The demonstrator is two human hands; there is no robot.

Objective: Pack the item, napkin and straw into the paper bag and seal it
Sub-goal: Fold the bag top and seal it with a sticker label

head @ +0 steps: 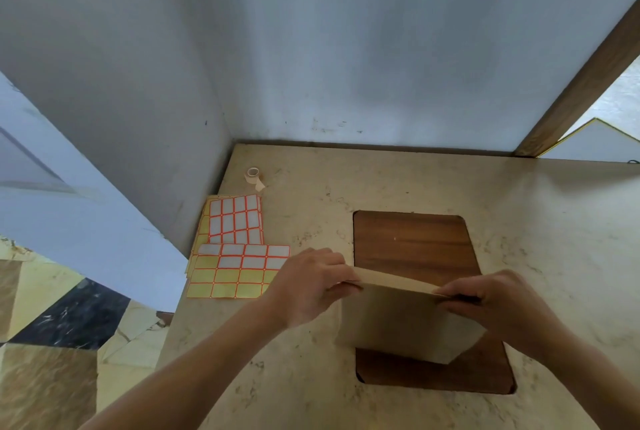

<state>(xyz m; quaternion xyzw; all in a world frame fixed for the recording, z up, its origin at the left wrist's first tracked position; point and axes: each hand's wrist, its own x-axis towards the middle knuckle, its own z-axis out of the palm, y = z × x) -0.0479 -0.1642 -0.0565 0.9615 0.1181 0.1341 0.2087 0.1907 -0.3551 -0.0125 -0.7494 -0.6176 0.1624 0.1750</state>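
A tan paper bag [398, 322] stands upright on the brown wooden board [412, 239] set into the table. Its top edge is folded over into a flat flap. My left hand [308, 287] pinches the left end of that flap, and my right hand [498, 301] pinches the right end. The bag's mouth is closed under the fold, so whatever is inside is hidden. No item, napkin or straw shows anywhere on the table.
Two sheets of orange-bordered stickers [239, 249] lie left of the bag, near the table's left edge. A small roll of tape [253, 176] sits behind them by the wall. A grey wall [346, 48] bounds the back, and the beige tabletop [536, 221] extends to the right.
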